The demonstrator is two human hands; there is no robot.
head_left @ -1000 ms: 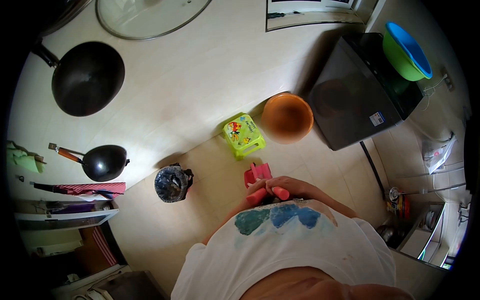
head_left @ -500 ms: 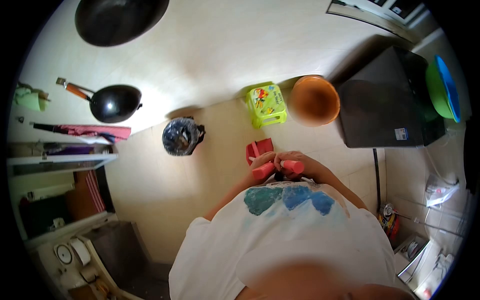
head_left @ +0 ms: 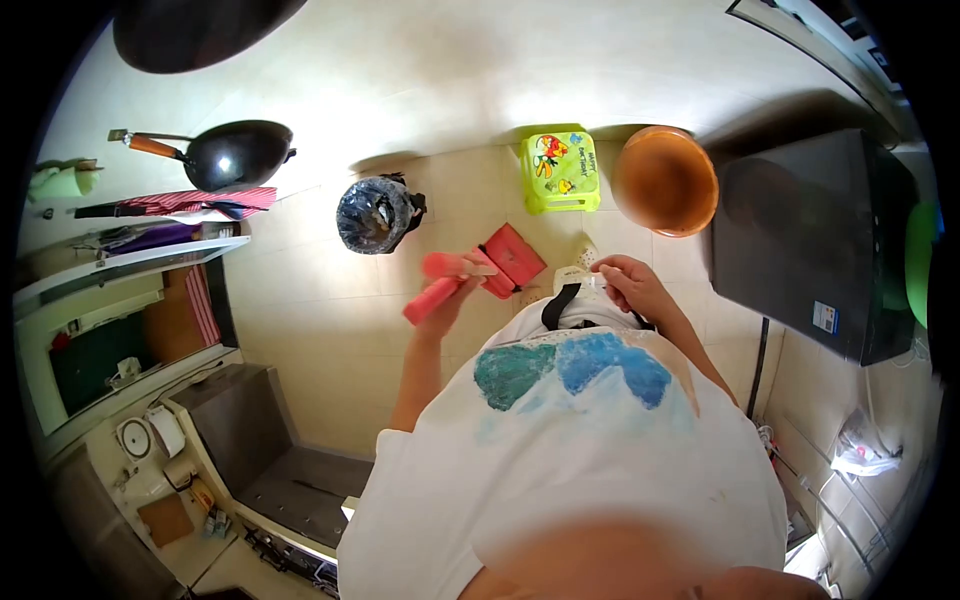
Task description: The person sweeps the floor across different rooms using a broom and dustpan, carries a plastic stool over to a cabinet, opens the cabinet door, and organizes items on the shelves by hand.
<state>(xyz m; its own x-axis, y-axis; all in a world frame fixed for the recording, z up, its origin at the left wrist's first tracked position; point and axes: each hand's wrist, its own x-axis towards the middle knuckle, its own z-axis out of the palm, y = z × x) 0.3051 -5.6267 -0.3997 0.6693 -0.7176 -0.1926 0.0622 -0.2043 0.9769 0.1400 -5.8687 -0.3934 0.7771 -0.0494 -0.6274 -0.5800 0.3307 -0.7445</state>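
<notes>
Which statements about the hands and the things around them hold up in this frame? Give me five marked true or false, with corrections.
1. The left hand holds two pink handles. True.

2. The right hand has one of the pink handles in its grip. False: both handles are at the left hand.

3. The green stool stands between the bin and the orange bucket. True.

4. The red pan is inside the bin. False: it is outside the bin, just beyond the left hand.

5. A blue and green painted patch shows on the white shirt. True.
</notes>
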